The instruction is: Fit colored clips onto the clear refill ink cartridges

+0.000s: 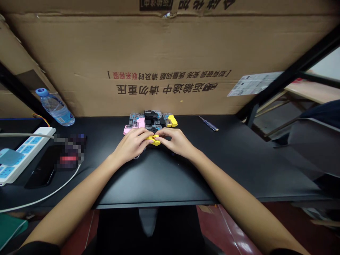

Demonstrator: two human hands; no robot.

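Observation:
Near the back of the black table my two hands meet at a small yellow plastic part (pixel 156 142). My left hand (pixel 134 141) is closed, its thumb and fingers pinching the part from the left. From the right, my right hand (pixel 176 141) grips it between thumb and forefinger; the other fingers are partly hidden. Just beyond the hands lies a cluster of small plastic units: a pink one (pixel 140 122), a yellow one (pixel 172 120) and a black, partly transparent one (pixel 152 114). Something with a curved, shiny edge shows under my left hand, too hidden to name.
A screwdriver (pixel 209 124) lies at the back right. To the left are a water bottle (pixel 57 108), a white power strip (pixel 28 152), a black phone (pixel 44 170) and a white cable (pixel 61 187). A cardboard sheet (pixel 170 46) stands along the back.

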